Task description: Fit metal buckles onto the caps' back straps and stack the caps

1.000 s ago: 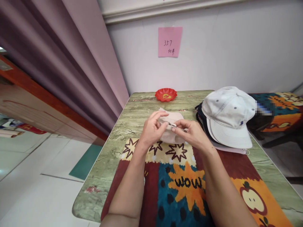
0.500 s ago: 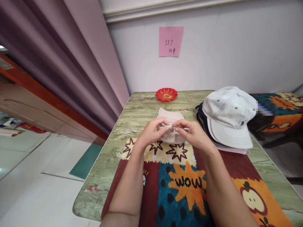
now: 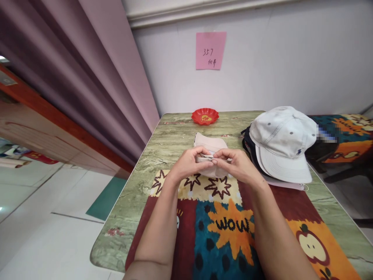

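A pale beige cap (image 3: 210, 141) lies on the table with its brim toward the wall. Both hands meet over its near side, where a strap or band of the cap is pinched. My left hand (image 3: 192, 162) is closed on the band from the left, thumb in front and fingers behind. From the right, my right hand (image 3: 234, 163) grips the same band between thumb and fingertips. A small shiny piece shows between the two thumbs; its exact form is too small to tell. The fingers hide much of the cap's crown.
A stack of caps with a white cap (image 3: 282, 132) on top stands to the right. A red scalloped dish (image 3: 205, 116) sits near the wall. The wooden-patterned table (image 3: 125, 217) carries a colourful mat (image 3: 186, 249). A pink note (image 3: 210, 50) hangs on the wall.
My left thumb has shifted slightly right, and the fingertips of both hands now meet closer together on the cap's band. The cap stays in place.
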Available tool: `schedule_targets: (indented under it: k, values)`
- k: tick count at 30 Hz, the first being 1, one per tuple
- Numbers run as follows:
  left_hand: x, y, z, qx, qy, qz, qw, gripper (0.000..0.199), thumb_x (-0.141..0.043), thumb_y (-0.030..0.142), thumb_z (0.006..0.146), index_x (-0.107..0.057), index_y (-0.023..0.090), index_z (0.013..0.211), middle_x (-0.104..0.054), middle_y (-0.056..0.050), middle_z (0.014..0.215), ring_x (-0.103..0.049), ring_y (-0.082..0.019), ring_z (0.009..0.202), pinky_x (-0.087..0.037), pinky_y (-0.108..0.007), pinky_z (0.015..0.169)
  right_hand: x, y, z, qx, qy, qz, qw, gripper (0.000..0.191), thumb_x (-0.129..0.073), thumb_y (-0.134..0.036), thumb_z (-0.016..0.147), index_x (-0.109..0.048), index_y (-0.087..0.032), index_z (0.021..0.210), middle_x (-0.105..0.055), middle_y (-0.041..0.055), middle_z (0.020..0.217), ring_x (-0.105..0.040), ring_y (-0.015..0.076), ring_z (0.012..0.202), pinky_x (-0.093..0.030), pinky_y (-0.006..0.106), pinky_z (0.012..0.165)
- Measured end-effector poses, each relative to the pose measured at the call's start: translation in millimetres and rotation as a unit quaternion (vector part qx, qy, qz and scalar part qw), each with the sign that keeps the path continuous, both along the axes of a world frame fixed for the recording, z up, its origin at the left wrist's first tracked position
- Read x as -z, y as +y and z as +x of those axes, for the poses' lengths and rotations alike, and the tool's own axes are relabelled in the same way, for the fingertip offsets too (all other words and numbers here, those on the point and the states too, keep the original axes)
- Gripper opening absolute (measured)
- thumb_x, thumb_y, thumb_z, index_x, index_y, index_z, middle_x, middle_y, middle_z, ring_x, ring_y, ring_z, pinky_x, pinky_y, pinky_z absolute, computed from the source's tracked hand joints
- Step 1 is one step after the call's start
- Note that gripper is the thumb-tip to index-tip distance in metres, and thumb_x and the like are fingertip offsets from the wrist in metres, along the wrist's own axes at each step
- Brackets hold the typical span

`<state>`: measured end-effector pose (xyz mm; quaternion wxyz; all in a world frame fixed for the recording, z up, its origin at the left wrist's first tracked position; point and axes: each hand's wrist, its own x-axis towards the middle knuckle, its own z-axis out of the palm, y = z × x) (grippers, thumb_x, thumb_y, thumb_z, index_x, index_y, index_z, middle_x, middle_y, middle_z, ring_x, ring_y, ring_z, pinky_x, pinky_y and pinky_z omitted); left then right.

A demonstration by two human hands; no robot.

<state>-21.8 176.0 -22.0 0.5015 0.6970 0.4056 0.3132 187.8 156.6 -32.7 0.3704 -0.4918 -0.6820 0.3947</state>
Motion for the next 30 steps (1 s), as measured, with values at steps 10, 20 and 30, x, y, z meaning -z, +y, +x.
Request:
schedule_targets:
  k: [10,20,30]
  values:
    - [-2.3,0,0,-0.032,0.044,0.042,0.998,0.024,-0.078,0.037,0.075,-0.068,0.017,0.085,-0.06,0.002,0.072,-0.052,-0.012,0.064,-0.04,-0.023,0.058,1.4,2,1,-0.014,0.035,0.007,0.999,0.023,-0.073,-0.042,0.083,-0.076,-0.019,0.084,-0.074,0.0026,0.077,-0.061,0.0165,0.07,-0.043,0.026,0.062]
    - [1.2,1,1,-0.029,0.032,0.059,0.997,0.024,-0.076,0.035,0.077,-0.07,0.016,0.09,-0.067,-0.002,0.086,-0.058,-0.015,0.074,-0.044,-0.024,0.064,4.3,3,2,-0.011,0.046,0.007,0.999,0.023,-0.074,-0.041,0.082,-0.079,-0.019,0.086,-0.077,0.0042,0.084,-0.066,0.0203,0.076,-0.048,0.029,0.07]
    - [7.6,5,8,-0.075,0.025,0.189,0.979,0.015,-0.073,0.024,0.079,-0.067,0.019,0.093,-0.068,-0.003,0.096,-0.064,-0.018,0.09,-0.05,-0.026,0.077,12.3,7,-4,0.077,0.082,0.004,0.994,0.034,-0.074,-0.049,0.08,-0.076,-0.016,0.086,-0.069,0.0036,0.071,-0.055,0.0145,0.06,-0.041,0.026,0.055]
